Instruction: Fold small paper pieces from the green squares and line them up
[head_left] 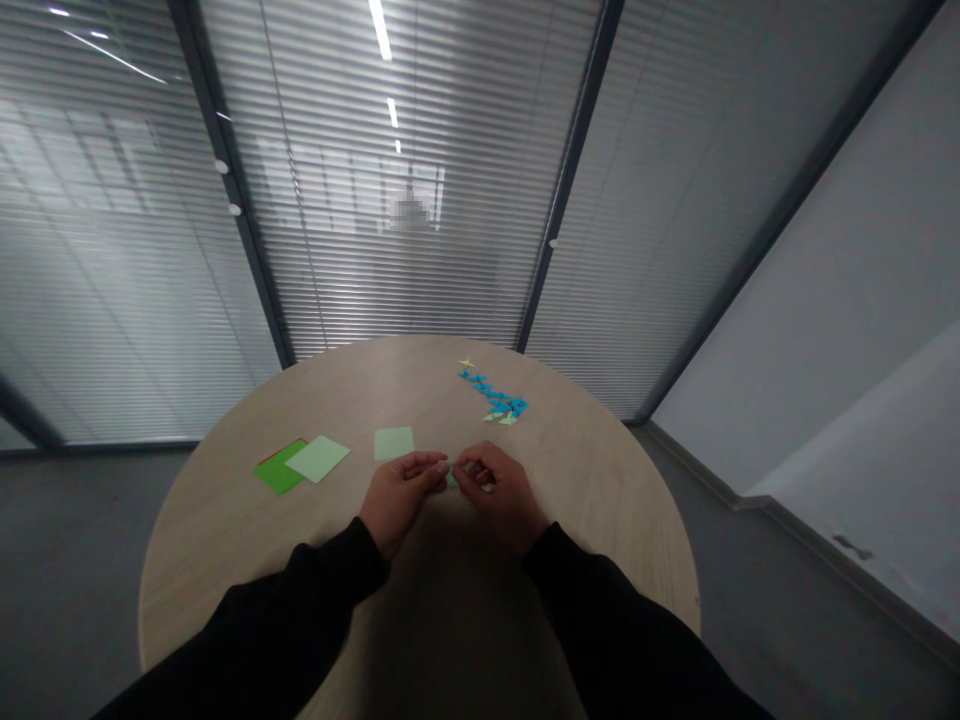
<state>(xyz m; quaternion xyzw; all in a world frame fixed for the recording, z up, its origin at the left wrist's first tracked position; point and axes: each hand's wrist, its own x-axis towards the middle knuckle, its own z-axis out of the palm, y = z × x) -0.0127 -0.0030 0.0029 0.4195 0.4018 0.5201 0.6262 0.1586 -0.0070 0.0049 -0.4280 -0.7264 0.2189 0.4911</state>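
My left hand (pixel 401 492) and my right hand (pixel 499 490) meet over the middle of a round wooden table (pixel 225 560), fingertips pinched together on a small light-green piece of paper (pixel 451 479). Most of that paper is hidden by my fingers. A light-green paper square (pixel 394 442) lies flat just beyond my left hand. Both arms wear black sleeves.
A stack of paper squares, pale green (pixel 318 458) over bright green (pixel 278 469), lies at the left. A row of several small blue folded paper pieces (pixel 496 396) with a yellow one (pixel 466 363) runs along the far right. Glass walls with blinds stand behind the table.
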